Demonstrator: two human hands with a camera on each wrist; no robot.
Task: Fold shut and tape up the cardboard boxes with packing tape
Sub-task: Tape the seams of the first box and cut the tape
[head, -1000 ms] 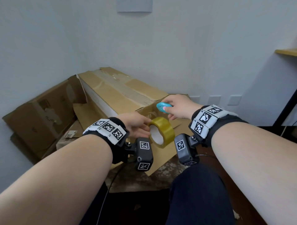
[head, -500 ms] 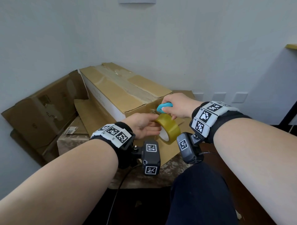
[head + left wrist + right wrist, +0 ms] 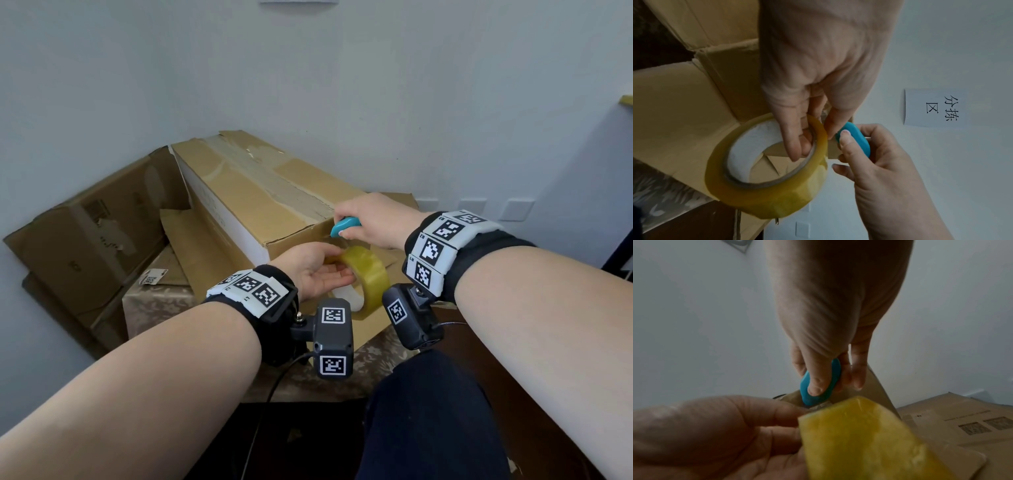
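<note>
Your left hand (image 3: 317, 274) grips the tape roll (image 3: 364, 281) through its core; your right hand (image 3: 371, 219) pinches the blue cutter (image 3: 346, 226), which has dropped to the box (image 3: 260, 195) corner. Cutting the strip looks next, finishing this seam.

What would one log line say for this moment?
left hand grips yellow packing tape roll | right hand pinches blue plastic cutter | at long cardboard box corner

Head high, looking down; wrists close (all share tape roll (image 3: 364, 274)).
</note>
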